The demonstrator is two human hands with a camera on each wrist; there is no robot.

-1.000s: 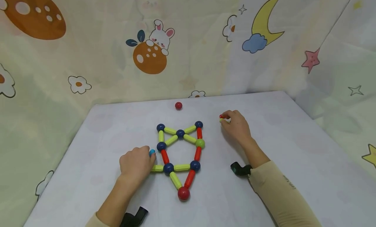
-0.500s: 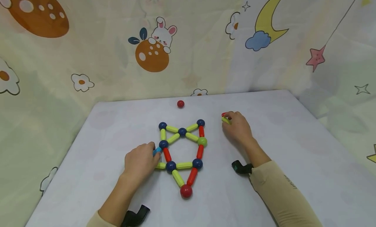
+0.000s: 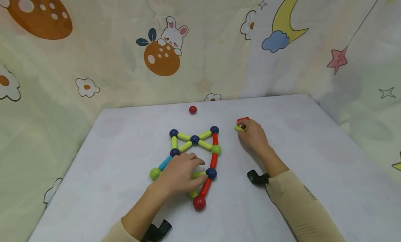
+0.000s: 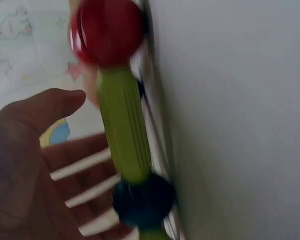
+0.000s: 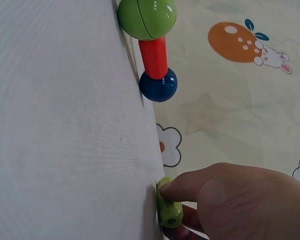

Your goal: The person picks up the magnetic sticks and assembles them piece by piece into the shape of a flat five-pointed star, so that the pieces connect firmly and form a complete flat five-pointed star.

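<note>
A flat figure of magnetic sticks and balls lies mid-table in the head view. My left hand (image 3: 180, 172) is over its lower part, hiding some sticks and a ball. Its fingers are spread and the thumb stands apart; nothing is pinched. Beside it, a blue stick (image 3: 165, 163) runs from a navy ball (image 3: 174, 153) to a green ball (image 3: 155, 173). The red ball (image 4: 110, 32) at the figure's tip is close to my left thumb. At the right, my right hand (image 3: 253, 134) pinches a yellow-green stick (image 5: 170, 212); a red stick (image 3: 243, 119) lies at its fingertips.
A loose red ball (image 3: 193, 110) sits near the table's back edge. Behind it hangs a printed cloth (image 3: 119, 54). Black wrist mounts (image 3: 257, 178) stick out by both forearms. White cloth covers the table (image 3: 297, 130).
My left hand has let go of the blue stick, now joined to the navy ball, and moved right over the figure. The green ball has come into sight. More of the red stick shows at my right hand.
</note>
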